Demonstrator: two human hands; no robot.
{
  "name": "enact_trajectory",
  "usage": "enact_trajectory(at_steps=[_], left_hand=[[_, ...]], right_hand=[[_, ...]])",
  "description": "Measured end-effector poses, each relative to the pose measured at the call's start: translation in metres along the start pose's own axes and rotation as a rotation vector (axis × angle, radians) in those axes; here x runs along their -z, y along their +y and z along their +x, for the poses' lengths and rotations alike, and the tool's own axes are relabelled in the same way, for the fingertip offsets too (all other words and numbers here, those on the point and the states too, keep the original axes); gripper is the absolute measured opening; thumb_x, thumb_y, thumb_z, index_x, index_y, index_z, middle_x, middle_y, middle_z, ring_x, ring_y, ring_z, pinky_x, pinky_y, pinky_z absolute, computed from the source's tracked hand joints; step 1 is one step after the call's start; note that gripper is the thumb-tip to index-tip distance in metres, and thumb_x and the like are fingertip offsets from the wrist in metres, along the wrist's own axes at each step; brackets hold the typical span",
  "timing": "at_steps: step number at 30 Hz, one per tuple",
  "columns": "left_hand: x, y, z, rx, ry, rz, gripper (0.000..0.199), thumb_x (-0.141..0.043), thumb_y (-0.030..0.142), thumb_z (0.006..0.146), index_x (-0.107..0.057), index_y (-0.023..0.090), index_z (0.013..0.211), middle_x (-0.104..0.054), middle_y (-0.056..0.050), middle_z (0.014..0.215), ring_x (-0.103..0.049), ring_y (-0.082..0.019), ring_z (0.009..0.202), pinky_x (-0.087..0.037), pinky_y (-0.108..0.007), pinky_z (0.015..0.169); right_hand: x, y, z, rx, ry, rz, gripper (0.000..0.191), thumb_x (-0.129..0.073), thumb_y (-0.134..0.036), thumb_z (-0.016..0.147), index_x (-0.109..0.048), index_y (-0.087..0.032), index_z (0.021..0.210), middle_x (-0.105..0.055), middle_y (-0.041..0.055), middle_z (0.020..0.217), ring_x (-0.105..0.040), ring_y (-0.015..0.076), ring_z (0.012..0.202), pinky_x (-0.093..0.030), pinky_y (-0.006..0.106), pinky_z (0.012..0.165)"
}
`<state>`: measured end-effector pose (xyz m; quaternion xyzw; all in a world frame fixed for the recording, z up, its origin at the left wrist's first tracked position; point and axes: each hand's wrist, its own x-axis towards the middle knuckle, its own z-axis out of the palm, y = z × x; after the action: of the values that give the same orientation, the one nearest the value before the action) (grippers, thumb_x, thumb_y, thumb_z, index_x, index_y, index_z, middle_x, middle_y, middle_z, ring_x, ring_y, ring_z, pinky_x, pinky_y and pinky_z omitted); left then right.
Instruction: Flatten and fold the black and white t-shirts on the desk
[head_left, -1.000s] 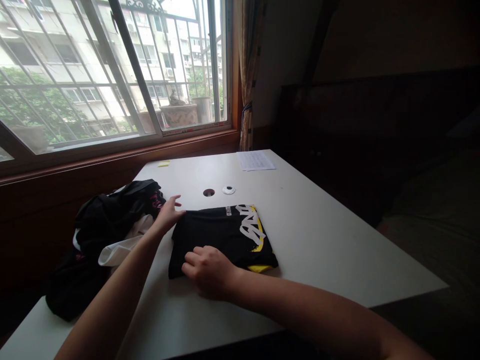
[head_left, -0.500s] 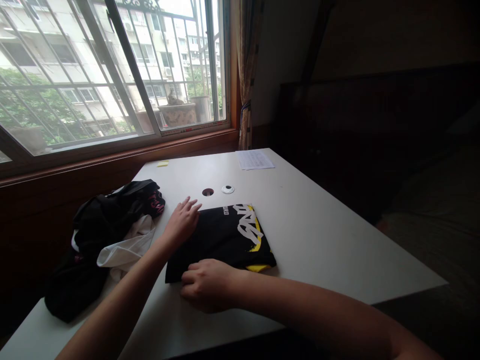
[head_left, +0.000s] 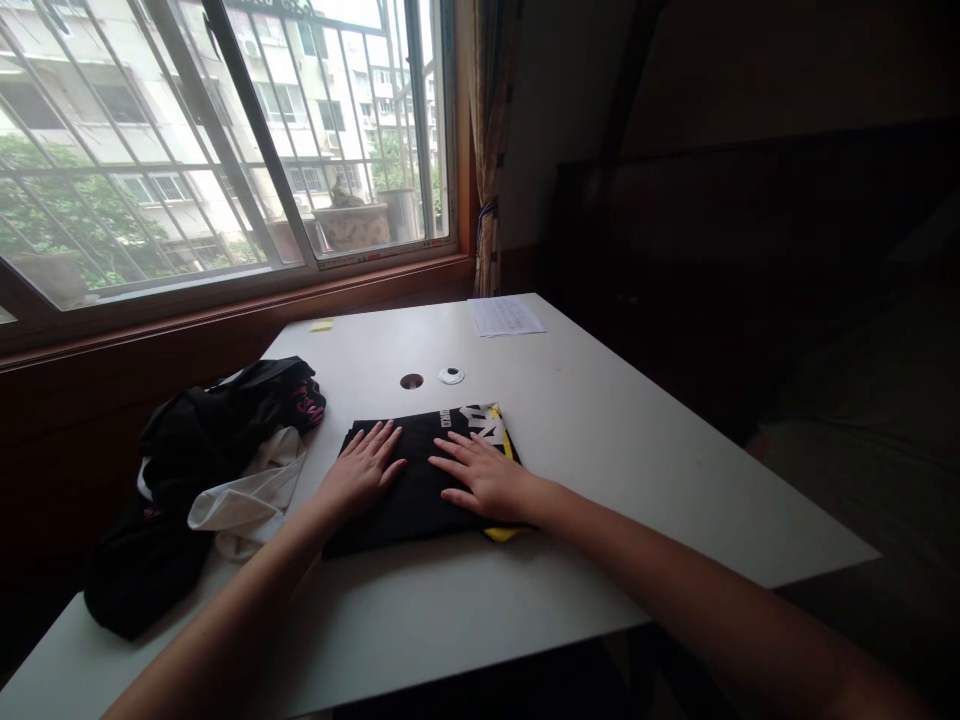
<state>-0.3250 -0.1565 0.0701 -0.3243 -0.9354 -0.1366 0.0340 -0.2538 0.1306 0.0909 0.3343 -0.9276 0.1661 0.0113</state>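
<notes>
right hand has uncurled and moved up, i see it and left hand spread flat, gripping nothing, atop the folded black printed fabric garment on the flat white table, right of the crumpled black-and-white cloth pile.

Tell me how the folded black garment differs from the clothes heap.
The folded garment lies flat; the clothes heap is crumpled. The folded garment has white and yellow print; the clothes heap shows pink markings and white cloth. Both are largely black, on the white table.
</notes>
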Motion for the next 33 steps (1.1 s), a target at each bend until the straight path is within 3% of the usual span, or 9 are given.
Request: enact_trajectory(at_steps=[2,9,12,15,17,19,22,27,33], left_hand=[[0.001,-0.003,0.002,-0.002,-0.015,0.037,0.065,-0.039,0.053,0.102,-0.039,0.021,0.159,-0.034,-0.01,0.166,-0.024,-0.029,0.156,-0.012,-0.049,0.128],[0.006,-0.014,0.009,0.081,-0.109,0.179,0.065,-0.031,0.05,0.105,-0.032,0.017,0.161,-0.025,-0.01,0.169,-0.02,-0.027,0.157,-0.016,-0.051,0.127],[0.008,-0.013,0.01,0.112,-0.128,0.205,0.065,-0.03,0.049,0.106,-0.03,0.016,0.162,-0.023,-0.01,0.169,-0.02,-0.028,0.158,-0.017,-0.055,0.126],[0.012,-0.005,0.009,0.154,-0.133,0.224,0.065,-0.028,0.051,0.106,-0.03,0.017,0.162,-0.023,-0.011,0.169,-0.022,-0.031,0.157,-0.019,-0.059,0.124],[0.016,0.004,0.01,0.174,-0.126,0.236,0.066,-0.027,0.052,0.106,-0.028,0.017,0.163,-0.023,-0.012,0.169,-0.025,-0.033,0.156,-0.021,-0.06,0.123],[0.017,0.017,0.013,0.168,-0.106,0.257,0.065,-0.027,0.05,0.107,-0.027,0.016,0.163,-0.023,-0.013,0.168,-0.026,-0.034,0.155,-0.022,-0.06,0.123],[0.012,0.039,0.024,0.114,-0.083,0.276,0.063,-0.027,0.047,0.107,-0.03,0.016,0.162,-0.025,-0.011,0.168,-0.023,-0.031,0.156,-0.019,-0.058,0.125],[-0.008,0.052,0.04,0.096,-0.09,0.269,0.062,-0.025,0.047,0.108,-0.031,0.018,0.162,-0.022,-0.008,0.169,-0.019,-0.029,0.158,-0.021,-0.057,0.125],[-0.01,0.017,0.03,0.149,-0.077,0.255,0.064,-0.028,0.049,0.107,-0.03,0.016,0.162,-0.024,-0.009,0.169,-0.021,-0.026,0.157,-0.018,-0.047,0.127]], right_hand=[[-0.002,-0.005,-0.007,0.024,-0.065,0.011,0.063,-0.041,-0.058,0.105,-0.039,-0.025,0.159,-0.026,0.0096,0.169,-0.016,0.0301,0.158,-0.01,0.056,0.127],[0.006,-0.014,-0.035,0.062,-0.164,0.113,0.074,-0.041,-0.064,0.103,-0.026,-0.025,0.164,-0.012,0.0095,0.172,-0.008,0.031,0.159,-0.005,0.055,0.128],[0.01,-0.016,-0.048,0.074,-0.203,0.175,0.083,-0.049,-0.066,0.099,-0.022,-0.022,0.165,-0.012,0.0101,0.172,-0.007,0.0325,0.159,-0.005,0.054,0.128],[0.018,-0.011,-0.054,0.093,-0.219,0.255,0.073,-0.048,-0.06,0.101,-0.03,-0.026,0.163,-0.02,0.0062,0.171,-0.015,0.0298,0.158,-0.01,0.049,0.129],[0.021,-0.002,-0.049,0.052,-0.166,0.277,0.059,-0.04,-0.056,0.106,-0.041,-0.028,0.158,-0.032,0.0036,0.167,-0.026,0.0268,0.155,-0.017,0.046,0.128],[0.019,0.01,-0.035,-0.063,-0.021,0.218,0.055,-0.034,-0.051,0.108,-0.049,-0.025,0.154,-0.04,0.0056,0.164,-0.034,0.0265,0.152,-0.024,0.047,0.127],[0.006,0.025,-0.003,-0.249,0.159,0.024,0.059,-0.034,-0.046,0.107,-0.046,-0.014,0.155,-0.037,0.0138,0.164,-0.031,0.0305,0.153,-0.023,0.053,0.126],[-0.018,0.032,0.039,-0.24,0.071,-0.113,0.067,-0.033,-0.053,0.106,-0.039,-0.012,0.159,-0.03,0.0138,0.167,-0.023,0.0281,0.156,-0.015,0.05,0.128],[-0.008,0.066,0.024,-0.407,-0.014,-0.104,0.084,-0.02,-0.07,0.101,-0.023,-0.015,0.165,-0.015,0.0094,0.172,-0.013,0.0276,0.159,-0.009,0.051,0.128]])
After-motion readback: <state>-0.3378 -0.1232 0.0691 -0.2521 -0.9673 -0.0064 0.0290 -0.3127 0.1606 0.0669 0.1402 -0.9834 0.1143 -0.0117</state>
